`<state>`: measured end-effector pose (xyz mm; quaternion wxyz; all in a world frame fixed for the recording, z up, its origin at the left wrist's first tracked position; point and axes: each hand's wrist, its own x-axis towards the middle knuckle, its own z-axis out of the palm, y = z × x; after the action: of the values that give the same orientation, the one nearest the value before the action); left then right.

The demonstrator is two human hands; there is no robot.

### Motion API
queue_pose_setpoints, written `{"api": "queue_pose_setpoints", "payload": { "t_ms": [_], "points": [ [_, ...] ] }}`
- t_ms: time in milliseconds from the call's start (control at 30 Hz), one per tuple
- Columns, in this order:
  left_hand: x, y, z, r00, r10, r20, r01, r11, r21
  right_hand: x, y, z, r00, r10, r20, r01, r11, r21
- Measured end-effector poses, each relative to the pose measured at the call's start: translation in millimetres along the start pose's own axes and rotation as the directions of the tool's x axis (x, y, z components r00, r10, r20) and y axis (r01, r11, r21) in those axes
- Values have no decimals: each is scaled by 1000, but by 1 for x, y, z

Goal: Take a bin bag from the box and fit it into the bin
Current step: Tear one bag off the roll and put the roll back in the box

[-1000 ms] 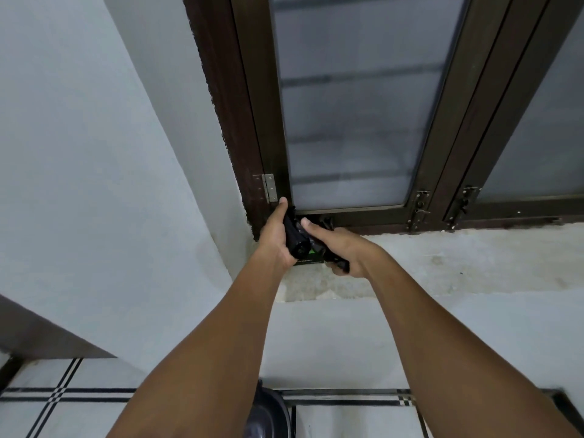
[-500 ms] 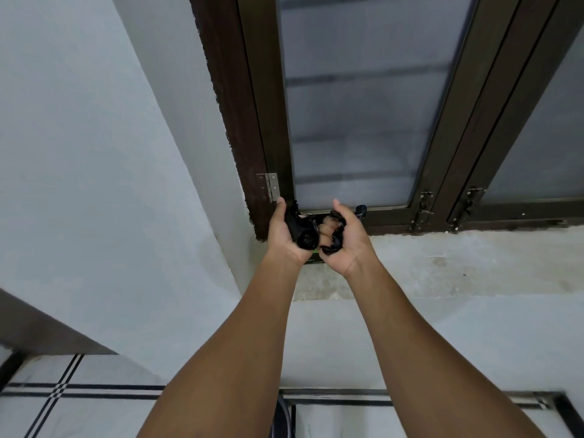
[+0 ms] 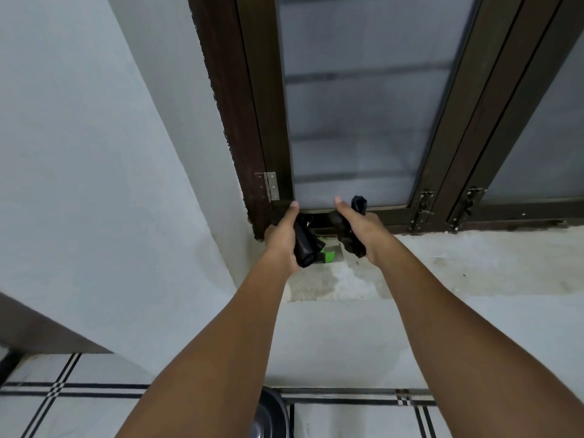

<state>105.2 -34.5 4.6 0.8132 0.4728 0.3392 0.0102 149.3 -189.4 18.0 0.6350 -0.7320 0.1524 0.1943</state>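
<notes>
My left hand grips a black roll of bin bags over the window sill. My right hand is closed on a crumpled black bin bag, one end of which sticks up past my fingers near the glass. The two hands are held a little apart. Between and behind them a small green and black box lies on the sill. The dark round rim of the bin shows at the bottom edge, between my forearms.
A concrete sill runs along a dark-framed frosted window. A white wall stands on the left. White floor tiles with black lines lie below.
My hands were pressed together on the black plastic; now they have drawn apart, the left keeping the roll, the right holding the bag. The green box has come into sight.
</notes>
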Motion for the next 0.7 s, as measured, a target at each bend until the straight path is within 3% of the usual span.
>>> {"api": "queue_pose_setpoints", "payload": {
  "t_ms": [167, 500, 600, 700],
  "points": [
    [14, 8, -6, 998, -55, 37, 51, 992, 117, 9, 19, -20, 1000, 3, -9, -5, 985, -174],
    [18, -5, -3, 990, -74, 124, 58, 990, 130, 31, 40, -41, 996, -61, -62, 27, 893, -449],
    [23, -8, -2, 990, -57, 127, 36, 986, 161, 35, 43, -43, 973, -163, -164, 19, 763, -646],
    [26, -10, 1, 991, -38, 129, 10, 978, 210, 32, 41, -41, 884, -371, -285, 76, 714, -696]
  ]
}}
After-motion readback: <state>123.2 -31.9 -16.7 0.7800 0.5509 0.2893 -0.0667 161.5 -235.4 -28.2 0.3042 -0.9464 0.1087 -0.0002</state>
